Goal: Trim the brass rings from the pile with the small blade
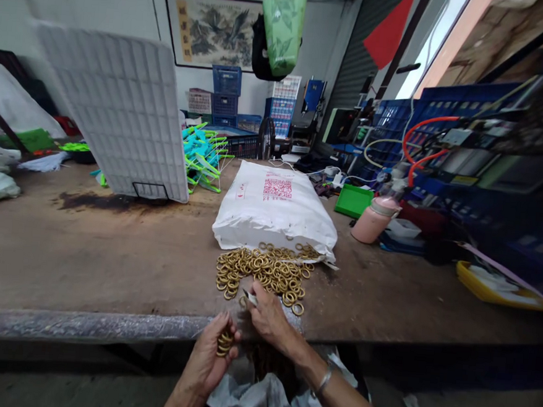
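Several brass-coloured rings (224, 344) sit in the curled fingers of my left hand (206, 355), just off the table's front edge. My right hand (269, 318) is closed round a small pale tool (251, 299) with a dark pointed tip; its exact kind is hard to make out. One ring lies right by that tip. Beyond both hands a heap of loose brass-coloured rings (267, 270) spreads over the table. It reaches back to the mouth of a white woven sack (275, 213) lying flat with red print on top.
A ribbed white panel (120, 112) stands upright on the brown table (86, 259) at left, with cyan and green plastic pieces (205, 155) behind it. To the right are a pink bottle (373, 222), a green tray (354, 200) and a yellow tray (498, 290).
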Available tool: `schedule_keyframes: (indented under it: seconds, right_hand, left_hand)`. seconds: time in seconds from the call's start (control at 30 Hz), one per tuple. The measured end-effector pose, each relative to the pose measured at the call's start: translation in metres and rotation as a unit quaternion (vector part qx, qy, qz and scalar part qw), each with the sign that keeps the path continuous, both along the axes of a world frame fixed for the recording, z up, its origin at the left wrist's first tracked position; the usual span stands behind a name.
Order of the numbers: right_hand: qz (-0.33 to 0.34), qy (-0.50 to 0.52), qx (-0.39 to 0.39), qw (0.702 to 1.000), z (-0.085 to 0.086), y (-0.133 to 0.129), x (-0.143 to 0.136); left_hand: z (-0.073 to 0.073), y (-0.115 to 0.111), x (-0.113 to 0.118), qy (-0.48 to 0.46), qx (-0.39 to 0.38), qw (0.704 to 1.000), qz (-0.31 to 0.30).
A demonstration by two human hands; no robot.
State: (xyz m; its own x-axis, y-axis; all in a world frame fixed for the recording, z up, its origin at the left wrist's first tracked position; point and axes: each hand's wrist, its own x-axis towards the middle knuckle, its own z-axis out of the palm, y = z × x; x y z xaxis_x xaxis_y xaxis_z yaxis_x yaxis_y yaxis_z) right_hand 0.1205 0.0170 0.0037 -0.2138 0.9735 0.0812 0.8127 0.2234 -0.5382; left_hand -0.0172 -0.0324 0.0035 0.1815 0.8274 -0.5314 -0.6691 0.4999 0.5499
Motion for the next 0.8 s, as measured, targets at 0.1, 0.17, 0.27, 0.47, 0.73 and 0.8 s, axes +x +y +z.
schedule_keyframes:
  seconds: [0.1,0.17,0.27,0.47,0.73,0.8]
  right_hand:
    - [0.010,0.084,0.001,0.996,-0.002,-0.019,0.003]
    - [0.017,0.116,-0.009,0.993,-0.003,-0.029,0.003]
    - [0.026,0.164,-0.034,0.986,-0.006,-0.038,0.003]
    - [0.009,0.231,-0.074,0.970,-0.003,-0.034,-0.001]
    - [0.010,0.266,-0.120,0.956,0.016,-0.047,0.000]
    - [0.004,0.271,-0.120,0.955,0.020,-0.052,0.001]
  left_hand:
    - [-0.003,-0.002,0.006,0.067,0.051,0.996,-0.010]
    - [-0.007,-0.005,0.010,0.109,0.092,0.989,-0.033]
    - [-0.015,-0.006,0.015,0.158,0.145,0.974,-0.077]
    - [-0.008,-0.009,0.012,0.305,0.210,0.927,-0.064]
    - [0.016,-0.027,0.007,0.293,0.240,0.921,-0.094]
    - [0.016,-0.030,0.007,0.226,0.198,0.947,-0.113]
